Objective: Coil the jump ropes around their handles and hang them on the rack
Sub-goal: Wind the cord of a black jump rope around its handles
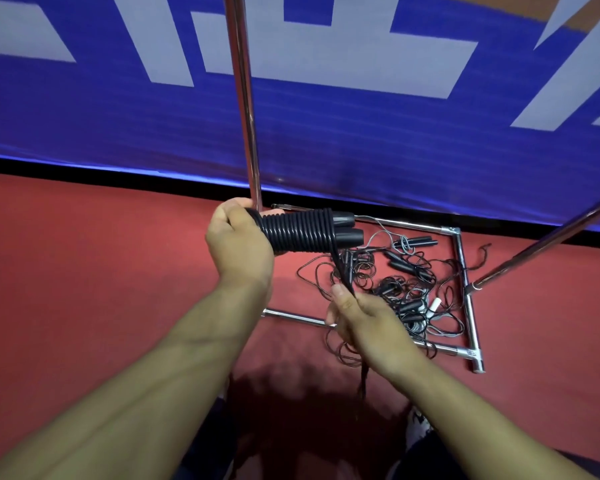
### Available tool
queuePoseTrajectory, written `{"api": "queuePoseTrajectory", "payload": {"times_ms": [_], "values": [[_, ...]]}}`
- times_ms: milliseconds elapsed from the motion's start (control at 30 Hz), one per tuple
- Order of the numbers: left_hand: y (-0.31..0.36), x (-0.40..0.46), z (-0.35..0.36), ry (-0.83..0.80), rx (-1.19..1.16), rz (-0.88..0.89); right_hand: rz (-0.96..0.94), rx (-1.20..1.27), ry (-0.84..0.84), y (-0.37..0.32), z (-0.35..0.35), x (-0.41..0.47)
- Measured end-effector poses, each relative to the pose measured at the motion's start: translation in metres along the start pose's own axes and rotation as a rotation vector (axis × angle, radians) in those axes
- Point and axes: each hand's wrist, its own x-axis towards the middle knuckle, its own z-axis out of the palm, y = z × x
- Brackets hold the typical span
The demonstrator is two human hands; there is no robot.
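My left hand (238,242) grips a pair of black jump-rope handles (347,230) held side by side, with black rope coiled (297,230) tightly round them. The free end of that rope (343,271) runs down from the coil to my right hand (361,317), which pinches it between thumb and fingers; the tail hangs below the hand. A tangled pile of other black jump ropes (399,282) with handles lies on the red floor inside the base of the chrome rack (465,268).
One chrome rack upright (246,109) rises just behind my left hand, another slants up at the right (548,244). A blue banner with white lettering (326,133) stands behind the rack. A white handle (434,304) lies in the pile. My shoe (418,424) shows at the bottom.
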Motion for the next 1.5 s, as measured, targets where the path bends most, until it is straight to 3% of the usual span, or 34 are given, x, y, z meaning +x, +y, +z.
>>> {"api": "queuePoseTrajectory", "payload": {"times_ms": [100,233,400,500,633,833,1067,1200,1333,1500], "values": [[0.001,0.003,-0.001,0.015,0.014,-0.012,-0.212,-0.353,0.109,0.005,-0.004,-0.003],[0.0,0.004,-0.002,0.017,0.035,-0.008,-0.252,-0.719,-0.028,0.011,-0.004,-0.002],[-0.002,-0.013,0.004,-0.09,0.093,0.011,-0.237,-0.602,0.038,0.02,-0.006,0.009],[-0.001,-0.012,0.004,-0.085,0.076,-0.01,-0.072,-0.294,0.14,0.016,-0.013,0.016],[-0.001,-0.011,0.004,-0.098,0.069,-0.059,-0.197,-0.248,0.376,0.01,-0.031,0.022],[0.0,-0.009,0.004,-0.119,0.013,-0.159,-0.258,-0.266,0.125,0.001,-0.014,0.003],[0.009,-0.001,-0.001,-0.003,-0.011,-0.167,-0.367,-0.546,0.146,0.013,-0.015,0.009],[0.007,-0.007,-0.001,-0.118,0.066,-0.129,-0.367,-0.607,0.175,0.022,-0.019,0.018],[0.008,-0.018,0.001,-0.354,0.107,-0.097,-0.241,-0.368,0.287,0.019,-0.027,0.022],[0.01,-0.026,0.001,-0.599,0.139,-0.059,-0.294,-0.206,0.318,0.0,-0.044,0.014]]}}
